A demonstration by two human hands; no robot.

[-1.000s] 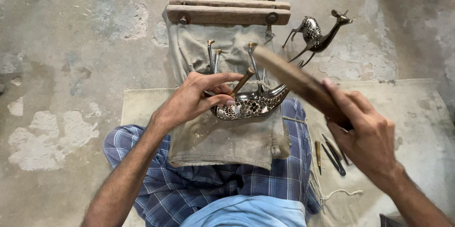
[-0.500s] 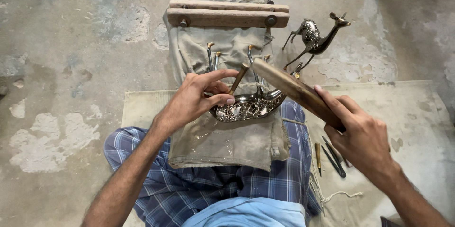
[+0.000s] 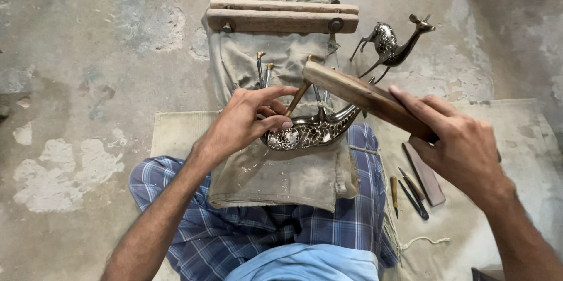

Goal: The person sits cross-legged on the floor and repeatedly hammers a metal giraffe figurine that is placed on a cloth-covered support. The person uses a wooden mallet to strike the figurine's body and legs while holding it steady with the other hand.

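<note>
silvery metal, pierced with small openings, makes up the deer figure [image 3: 311,131] that lies on its side on a tan cloth pad [image 3: 281,169] over the person's lap. the left hand [image 3: 249,122] is closed around a thin punch [image 3: 298,98], fingers and thumb pinched on its shaft, with the lower fingers resting on the rear end of the figure. the punch slants up and away from this grip, its top end just under the head of a wooden mallet [image 3: 366,98]. the right hand [image 3: 463,146] is clamped on the mallet's handle end, fingers wrapped over the top; the mallet's head reaches out from that grip toward the left hand, hovering above the figure's legs. whether the mallet touches the punch cannot be told.

beyond the left hand, the cloth pad runs up to a wooden clamp [image 3: 281,17] of two bars on the concrete floor [image 3: 88,52]. beyond the mallet's head stands a second metal deer [image 3: 392,46], upright on the floor. below the right hand, several small chisels [image 3: 413,190] and a flat stone [image 3: 428,178] lie on a beige mat [image 3: 516,140]. blue checked cloth [image 3: 234,234] covers the person's legs.
</note>
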